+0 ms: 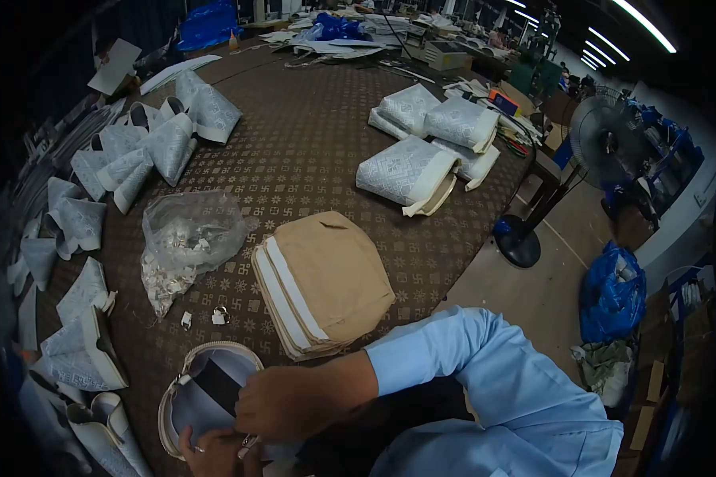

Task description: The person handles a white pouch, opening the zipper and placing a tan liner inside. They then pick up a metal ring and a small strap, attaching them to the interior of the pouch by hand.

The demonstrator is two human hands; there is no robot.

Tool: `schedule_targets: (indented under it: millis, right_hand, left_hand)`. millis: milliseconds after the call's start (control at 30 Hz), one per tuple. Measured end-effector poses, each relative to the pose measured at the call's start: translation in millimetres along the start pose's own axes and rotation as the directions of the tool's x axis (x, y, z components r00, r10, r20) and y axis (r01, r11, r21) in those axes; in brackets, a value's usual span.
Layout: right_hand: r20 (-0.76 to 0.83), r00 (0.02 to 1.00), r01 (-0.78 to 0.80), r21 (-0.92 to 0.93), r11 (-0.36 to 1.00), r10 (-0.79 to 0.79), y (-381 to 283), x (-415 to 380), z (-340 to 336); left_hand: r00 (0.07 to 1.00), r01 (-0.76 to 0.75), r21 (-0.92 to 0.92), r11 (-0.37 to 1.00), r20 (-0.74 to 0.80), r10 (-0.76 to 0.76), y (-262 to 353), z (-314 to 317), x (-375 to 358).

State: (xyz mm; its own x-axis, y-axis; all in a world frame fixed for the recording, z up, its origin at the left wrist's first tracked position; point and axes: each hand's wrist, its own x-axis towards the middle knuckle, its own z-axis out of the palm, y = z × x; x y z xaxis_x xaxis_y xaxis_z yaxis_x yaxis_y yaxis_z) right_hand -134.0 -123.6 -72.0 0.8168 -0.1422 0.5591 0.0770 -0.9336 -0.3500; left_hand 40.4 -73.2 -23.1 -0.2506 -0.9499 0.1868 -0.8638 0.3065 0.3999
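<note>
A pale bag (167, 413) with a zipped rim stands at the table's near edge, its mouth facing up. Inside it, a black strip (215, 385) lies across the light lining. My left hand (213, 455) grips the near rim, fingers curled over it. Right beside it, my right hand (274, 404) reaches in from the right with fingers closed at the same rim; what they pinch is hidden. A small shiny metal piece (248, 442) shows between the two hands. Two small metal-and-white pieces (219, 316) lie on the table beyond the bag.
A stack of tan folded pieces (326, 278) sits just beyond my right forearm. Left of it is a clear plastic bag (191, 238) of small white parts. Silvery patterned pouches (410, 171) are piled at the right; more pieces (171, 143) line the left. A fan (605, 143) stands beside the table.
</note>
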Motion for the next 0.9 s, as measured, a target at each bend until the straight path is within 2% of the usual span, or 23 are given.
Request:
schedule_targets:
  millis: [67,167,367,500,533,600,633,700,800,867,900]
  right_hand:
    - [0.215,0.974,-0.094,0.068,0.993,0.078,-0.4,6.1,-7.8]
    - [0.22,0.975,-0.035,0.165,0.986,-0.002,2.0,9.1,-13.0]
    - [0.102,0.988,0.106,0.082,0.991,-0.114,1.1,-3.9,-4.9]
    - [0.109,0.988,0.1,0.122,0.988,-0.113,-0.4,-6.4,-13.8]
    - [0.104,0.987,0.114,0.075,0.991,-0.121,0.6,-8.2,-15.3]
    - [0.094,0.989,0.108,0.032,0.994,-0.11,-1.4,-13.5,-11.0]
    - [0.078,0.99,0.117,0.013,0.993,-0.117,0.2,-13.9,-9.2]
    - [0.064,0.99,0.121,0.007,0.993,-0.122,0.9,-13.5,-9.2]
    - [0.126,0.987,0.11,-0.068,0.992,-0.1,-1.8,-12.7,-5.3]
    - [0.141,0.984,0.127,-0.125,0.984,-0.109,-0.6,-13.6,-5.6]
    - [0.125,0.984,0.15,-0.165,0.975,-0.131,-0.8,-16.1,-2.7]
  left_hand:
    - [0.999,0.033,0.012,0.999,0.019,-0.033,14.2,-7.0,-12.7]
    - [0.998,0.063,0.018,0.998,0.031,-0.063,34.9,-13.9,-23.7]
    - [0.996,0.07,-0.033,0.997,0.054,-0.068,73.7,-17.1,-31.2]
    - [0.987,0.107,-0.05,0.993,0.127,-0.1,93.1,-20.8,-44.1]
    - [0.984,0.111,-0.05,0.993,0.145,-0.102,94.8,-16.8,-45.9]
    - [1.0,-0.016,0.294,0.956,-0.015,0.022,96.2,-2.6,-46.1]
    - [1.0,-0.022,0.291,0.956,-0.009,0.026,83.3,2.0,-46.1]
    - [0.964,-0.265,0.183,0.947,0.07,0.256,48.0,5.9,-48.2]
    - [0.977,-0.179,0.146,0.973,0.144,0.158,46.6,2.2,-47.4]
    - [0.964,-0.263,0.093,0.96,0.07,0.257,45.9,2.9,-48.3]
    - [0.957,-0.289,0.122,0.95,0.046,0.285,44.7,3.4,-49.2]
